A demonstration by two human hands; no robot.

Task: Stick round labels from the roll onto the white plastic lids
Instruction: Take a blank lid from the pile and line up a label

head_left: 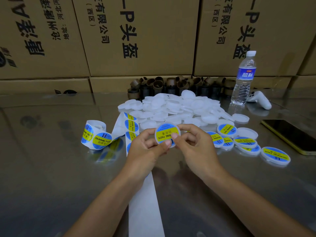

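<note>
Both hands hold one white plastic lid (166,132) above the table, a blue and yellow round label stuck on its face. My left hand (147,147) grips its lower left edge, thumb on the label. My right hand (195,142) pinches its right side, thumb pressing the label. The label roll (95,134) lies to the left, its backing strip (145,199) running under my left arm toward me. A heap of bare white lids (179,106) sits behind. Several labelled lids (244,142) lie to the right.
A water bottle (244,79) stands at the back right beside a white controller (259,99). A phone (290,135) lies at the right edge. Brown cardboard cores (171,86) are piled behind the lids, before stacked cartons (136,40). The table (51,168) is shiny metal.
</note>
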